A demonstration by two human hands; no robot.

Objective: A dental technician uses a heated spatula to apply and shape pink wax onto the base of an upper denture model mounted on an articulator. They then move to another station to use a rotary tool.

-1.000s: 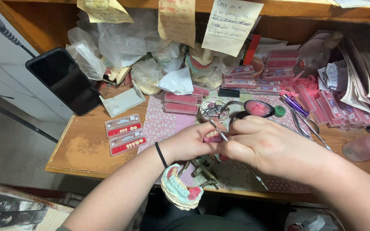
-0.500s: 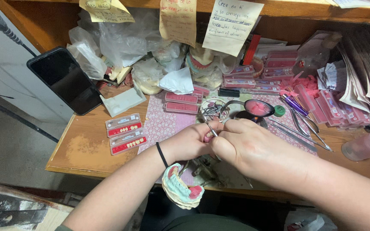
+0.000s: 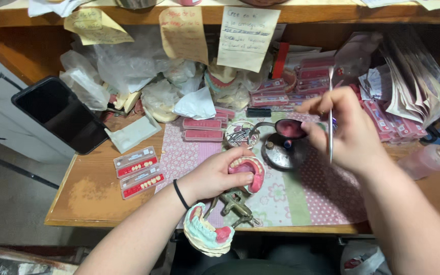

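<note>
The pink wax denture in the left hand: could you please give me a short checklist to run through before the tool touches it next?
1. Left hand has a firm grip on the pink wax denture: ok, fingers wrap its back.
2. Tooth row faces up and is visible: ok.
3. Right hand holds the thin metal tool: ok, held upright, clear of the denture.
4. Tool tip clean: cannot tell, too small.
5. Tooth cards within reach: ok, on the bench left of the hand.
6. Metal articulator frame clear of the work: ok, lying below the denture.
</note>
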